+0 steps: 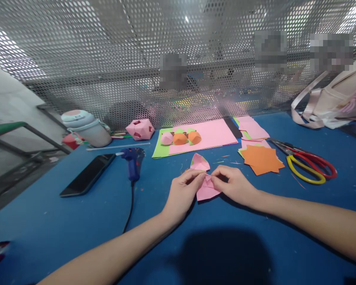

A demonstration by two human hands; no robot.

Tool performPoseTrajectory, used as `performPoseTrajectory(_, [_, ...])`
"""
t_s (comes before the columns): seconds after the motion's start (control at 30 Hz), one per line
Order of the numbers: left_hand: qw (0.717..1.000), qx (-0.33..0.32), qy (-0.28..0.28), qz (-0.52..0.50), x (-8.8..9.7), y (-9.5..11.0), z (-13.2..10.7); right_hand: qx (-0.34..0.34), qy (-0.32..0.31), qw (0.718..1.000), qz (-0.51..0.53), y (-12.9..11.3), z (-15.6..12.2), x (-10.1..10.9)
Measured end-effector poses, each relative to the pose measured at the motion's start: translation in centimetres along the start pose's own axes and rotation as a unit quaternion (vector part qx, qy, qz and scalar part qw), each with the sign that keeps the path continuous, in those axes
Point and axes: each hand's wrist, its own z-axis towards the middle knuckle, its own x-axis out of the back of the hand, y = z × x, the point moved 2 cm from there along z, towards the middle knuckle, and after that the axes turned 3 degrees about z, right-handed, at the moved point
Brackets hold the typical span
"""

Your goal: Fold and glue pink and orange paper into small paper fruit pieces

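A creased piece of pink paper (pixel 207 192) is held just above the blue table, between my two hands. My left hand (pixel 186 190) pinches its upper left part, thumb against fingers. From the other side my right hand (pixel 234 184) pinches the same paper, with the fingertips of both hands almost meeting. Right behind the fingers stands a folded pink paper piece (pixel 199 162); whether it joins the held paper cannot be made out. Several small folded pieces in pink and orange (pixel 180 138) sit on the paper sheets farther back.
Left of my hands are a blue glue gun (pixel 133 164) with its cord, and a black phone (pixel 89 174). Orange paper squares (pixel 262 159) and red-and-yellow scissors (pixel 307 164) lie right. Behind are pink sheets (pixel 216 134), a pink paper ball (pixel 140 129), a cup (pixel 87 128) and a perforated metal screen (pixel 130 47).
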Motion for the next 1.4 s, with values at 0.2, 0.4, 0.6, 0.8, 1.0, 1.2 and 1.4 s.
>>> performPoseTrajectory(0.2, [1.000, -0.013, -0.016, 0.017, -0.01, 0.43, -0.05, 0.015, 0.005, 1.000, -0.010, 0.02, -0.05, 0.07])
performPoseTrajectory(0.4, [1.000, -0.012, -0.021, 0.002, -0.01, 0.46, -0.07, 0.022, 0.011, 1.000, -0.003, -0.20, -0.03, 0.15])
performPoseTrajectory(0.6, [0.998, 0.005, -0.040, -0.047, -0.14, 0.62, -0.16, 0.016, 0.023, 1.000, 0.007, -0.22, 0.06, 0.26])
performPoseTrajectory(0.8, [0.999, 0.002, -0.040, -0.025, -0.30, 0.59, -0.15, 0.013, 0.012, 0.999, 0.036, -0.33, 0.13, 0.35])
performPoseTrajectory(1.0, [0.999, 0.006, -0.037, -0.017, -0.30, 0.44, -0.11, -0.027, 0.003, 0.997, 0.078, -0.16, 0.31, 0.47])
performPoseTrajectory(1.2, [0.999, -0.004, -0.042, 0.005, -0.28, 0.53, -0.16, -0.039, -0.002, 0.996, 0.083, -0.02, 0.32, 0.32])
performPoseTrajectory(1.4, [0.998, -0.020, -0.047, 0.023, -0.33, 0.41, -0.15, -0.040, 0.000, 0.997, 0.070, -0.14, 0.31, 0.25])
